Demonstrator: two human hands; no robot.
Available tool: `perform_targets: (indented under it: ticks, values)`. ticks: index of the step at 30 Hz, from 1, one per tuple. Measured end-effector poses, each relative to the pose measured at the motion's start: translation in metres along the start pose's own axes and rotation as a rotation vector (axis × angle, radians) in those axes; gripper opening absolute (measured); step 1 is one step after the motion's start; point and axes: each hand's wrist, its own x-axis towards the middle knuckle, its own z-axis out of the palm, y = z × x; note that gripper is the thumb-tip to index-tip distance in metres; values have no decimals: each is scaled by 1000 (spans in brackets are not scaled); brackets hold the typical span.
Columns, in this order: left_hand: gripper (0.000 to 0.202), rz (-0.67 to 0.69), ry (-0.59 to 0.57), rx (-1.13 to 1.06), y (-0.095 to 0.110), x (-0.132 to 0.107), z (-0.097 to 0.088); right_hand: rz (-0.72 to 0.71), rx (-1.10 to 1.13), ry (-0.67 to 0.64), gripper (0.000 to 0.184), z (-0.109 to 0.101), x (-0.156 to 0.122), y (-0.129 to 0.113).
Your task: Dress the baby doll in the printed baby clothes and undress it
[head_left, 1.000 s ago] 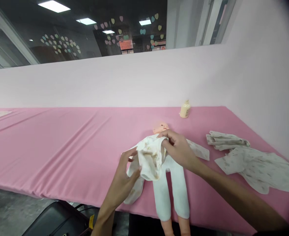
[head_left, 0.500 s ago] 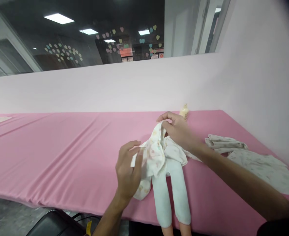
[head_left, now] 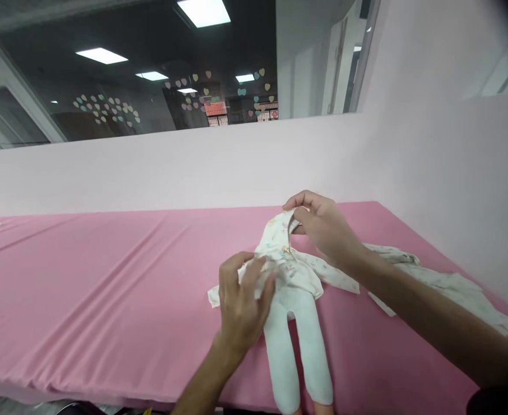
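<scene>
On the pink-covered surface lies a doll in white leggings (head_left: 282,346), its legs towards me and its lower legs cut off by the frame's bottom edge. A white printed baby top (head_left: 303,276) covers its upper part, with sleeves spread to both sides. No head shows. My right hand (head_left: 323,222) pinches the top's collar between thumb and fingers and lifts it. My left hand (head_left: 243,300) is over the left part of the top, fingers apart and curved. Its fingertips are a little blurred, and whether they touch the cloth I cannot tell.
Further pale printed baby clothes (head_left: 457,288) lie to the right, partly behind my right forearm. A pink sheet (head_left: 107,288) covers the wide surface. Behind it rises a white wall (head_left: 171,173) below a window with heart stickers (head_left: 107,108).
My left hand has moved right across the top's front, away from the cloth edge. The top now lies flatter, its left sleeve spread out. My right hand keeps hold of the collar. The view tilted up.
</scene>
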Motion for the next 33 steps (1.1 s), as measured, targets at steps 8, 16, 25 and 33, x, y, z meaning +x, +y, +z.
perform_targets:
  ticks: [8,16,25,33]
  values:
    - [57,-10,177,194,24,-17,28,49,273,72,18,9,-25,-9]
    - [20,-95,329,-241,-7,5,-21,-216,-188,202,23,-25,-56,-27]
    - [22,-537,95,-474,-4,66,-51,-486,-694,259,36,-61,-65,-32]
    - [24,-488,-350,-654,3,88,-37,-450,-655,-228,37,-44,-80,-38]
